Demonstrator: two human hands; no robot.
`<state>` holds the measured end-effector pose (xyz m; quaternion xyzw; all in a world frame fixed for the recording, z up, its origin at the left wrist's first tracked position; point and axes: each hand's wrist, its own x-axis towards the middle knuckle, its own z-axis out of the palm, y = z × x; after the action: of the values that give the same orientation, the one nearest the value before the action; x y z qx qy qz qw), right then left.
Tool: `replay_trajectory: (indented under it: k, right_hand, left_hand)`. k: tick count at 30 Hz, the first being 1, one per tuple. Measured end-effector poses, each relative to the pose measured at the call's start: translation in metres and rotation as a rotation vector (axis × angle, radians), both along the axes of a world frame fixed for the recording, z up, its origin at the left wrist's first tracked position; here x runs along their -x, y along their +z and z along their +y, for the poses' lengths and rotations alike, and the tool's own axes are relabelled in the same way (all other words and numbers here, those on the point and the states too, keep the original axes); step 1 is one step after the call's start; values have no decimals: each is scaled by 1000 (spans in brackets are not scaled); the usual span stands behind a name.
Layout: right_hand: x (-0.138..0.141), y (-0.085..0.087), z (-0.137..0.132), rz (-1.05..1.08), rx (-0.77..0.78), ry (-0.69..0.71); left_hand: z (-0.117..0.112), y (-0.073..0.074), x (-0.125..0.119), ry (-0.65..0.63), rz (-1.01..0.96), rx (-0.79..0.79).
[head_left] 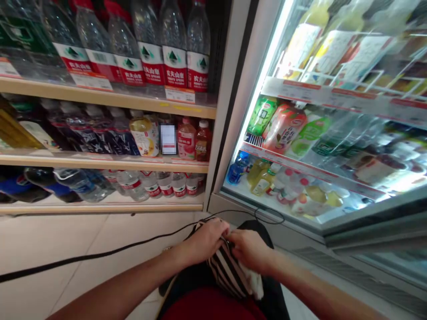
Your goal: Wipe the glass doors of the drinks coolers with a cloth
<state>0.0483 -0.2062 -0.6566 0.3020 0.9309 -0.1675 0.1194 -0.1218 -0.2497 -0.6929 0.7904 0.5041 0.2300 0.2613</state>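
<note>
A black-and-cream striped cloth [227,272] hangs over my lap, bunched at its upper edge; whether it is a bag I cannot tell. My left hand [207,240] pinches that edge with fingers closed. Close beside it, almost touching, my right hand [251,250] grips the cloth with curled fingers. A paler, whitish bit of fabric [256,284] shows at the lower right of the cloth. Both hands are low in the view, above my dark trousers [193,280].
Left, a shelf unit [100,162] holds rows of bottles, with a phone-like lit screen [168,139] among them. A lit drinks fridge [300,91] stands right. A black cable [133,243] crosses the tiled floor [40,240] and loops near the fridge's base.
</note>
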Motion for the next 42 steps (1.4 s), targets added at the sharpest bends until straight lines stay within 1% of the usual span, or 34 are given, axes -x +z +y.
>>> replay_trajectory:
  k: [5, 8, 10, 12, 14, 17, 18, 19, 22, 24, 26, 29, 31, 33, 35, 36, 38, 40, 42]
  right_hand:
    - [0, 14, 6, -136, -184, 214]
    - [-3, 15, 4, -142, -257, 259]
    - [-7, 13, 1, -118, -285, 229]
    - [-10, 10, -1, -88, -281, 164]
    - [-13, 9, -2, -66, -232, 50]
    - [-13, 14, 1, -53, -133, -103]
    - [-13, 16, 3, -61, -122, -114]
    - [-14, 18, 5, -71, -125, -93]
    - [-23, 21, 9, -110, -150, 61]
    - [-36, 18, 7, -149, -147, 112]
    - [-52, 12, 3, -195, -123, 86]
    - [-72, -1, -6, -202, -97, 15]
    - [-79, -9, -12, -202, -90, -45]
    - [-81, -15, -16, -191, -70, -94]
    - [-82, -18, -19, -183, -44, -132]
    - [-82, -19, -19, -186, -21, -159]
    - [-84, -17, -18, -176, 35, -248]
    - [-86, -13, -13, -137, 96, -336]
    - [-90, -7, -6, -87, 139, -386]
  left_hand:
    - [2, 5, -1, -4, 12, 35]
    - [7, 12, -4, -10, -9, 76]
    - [9, 16, -6, 4, -36, 106]
    - [11, 17, -7, 16, -60, 137]
    - [11, 16, -8, 23, -65, 159]
    - [10, 15, -10, 18, -49, 175]
    - [10, 16, -11, 12, -37, 173]
    - [11, 17, -11, 2, -23, 168]
    - [14, 23, -10, -43, 17, 158]
    - [16, 27, -6, -60, 36, 153]
    - [18, 28, 1, -55, 44, 137]
    - [18, 22, 14, -89, 31, 120]
    - [17, 15, 21, -124, 46, 116]
    - [17, 10, 24, -138, 114, 108]
    - [18, 7, 16, -129, 237, 96]
    - [19, 7, 8, -119, 309, 82]
    - [21, 8, -20, -134, 399, 6]
    - [22, 5, -53, -213, 409, -96]
    - [24, -1, -81, -304, 432, -110]
